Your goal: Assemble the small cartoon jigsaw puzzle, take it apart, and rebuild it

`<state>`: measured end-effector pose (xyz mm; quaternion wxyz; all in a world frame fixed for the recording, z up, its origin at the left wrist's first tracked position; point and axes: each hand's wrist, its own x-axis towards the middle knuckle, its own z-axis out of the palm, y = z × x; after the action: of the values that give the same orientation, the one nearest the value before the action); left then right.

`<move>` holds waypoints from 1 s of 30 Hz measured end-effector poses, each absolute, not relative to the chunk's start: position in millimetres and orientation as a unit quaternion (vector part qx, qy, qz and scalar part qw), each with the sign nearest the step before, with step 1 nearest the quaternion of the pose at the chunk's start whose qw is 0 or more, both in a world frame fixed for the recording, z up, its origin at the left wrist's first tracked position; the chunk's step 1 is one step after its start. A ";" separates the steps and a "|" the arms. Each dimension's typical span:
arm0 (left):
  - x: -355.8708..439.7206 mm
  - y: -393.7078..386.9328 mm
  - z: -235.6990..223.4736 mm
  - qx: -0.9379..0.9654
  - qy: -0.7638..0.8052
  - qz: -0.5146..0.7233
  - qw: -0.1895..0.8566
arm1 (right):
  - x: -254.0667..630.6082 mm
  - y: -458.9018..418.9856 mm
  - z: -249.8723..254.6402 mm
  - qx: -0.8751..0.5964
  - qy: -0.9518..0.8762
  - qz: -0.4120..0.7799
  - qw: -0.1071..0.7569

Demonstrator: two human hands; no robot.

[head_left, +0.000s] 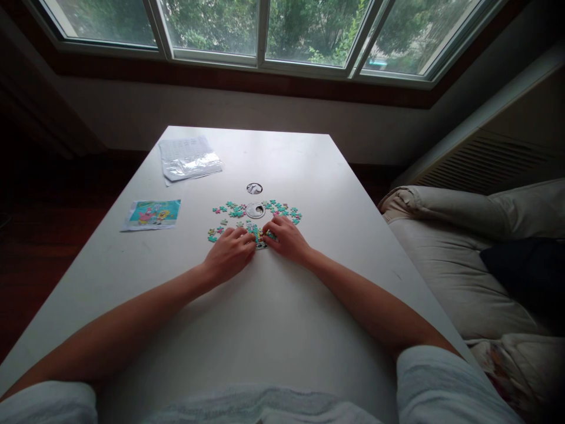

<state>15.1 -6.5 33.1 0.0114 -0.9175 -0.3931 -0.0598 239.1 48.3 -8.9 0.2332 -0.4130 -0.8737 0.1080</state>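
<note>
Over a small, partly joined jigsaw puzzle [253, 228] at the middle of the table, my two hands come together. My left hand [230, 253] lies at its left side, fingers curled and closed at the near edge; what they grip is hidden. From the right, my right hand [286, 238] reaches in with bent fingers and thumb closing around a spot among the pieces, too small to make out. Loose teal, green and pink puzzle pieces [282, 208] are scattered around the hands. Just beyond them lies a small round, clear-looking disc [255, 210].
A dark-rimmed round item [254, 188] lies farther up the white table [282, 330]. To the left are a colourful cartoon picture sheet [155, 214] and papers in a clear plastic sleeve [189, 158]. A pale sofa [441, 247] stands right of the table, windows [212, 26] beyond it.
</note>
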 end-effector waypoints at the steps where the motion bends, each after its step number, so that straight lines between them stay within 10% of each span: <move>1: 14.8 -8.0 35.1 -0.923 -0.382 -0.051 0.010 | 239.1 48.3 -8.7 -0.413 -0.874 0.108 0.233; 30: 13.2 -4.2 -1.0 -0.897 -0.434 -0.058 -0.062 | 289.7 100.8 -15.9 -0.496 -0.823 0.067 0.268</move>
<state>13.2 -4.2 -1.0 -0.0621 -0.8968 -0.4341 -0.0582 289.7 100.8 -15.9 0.2677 -0.4965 -0.8230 0.0672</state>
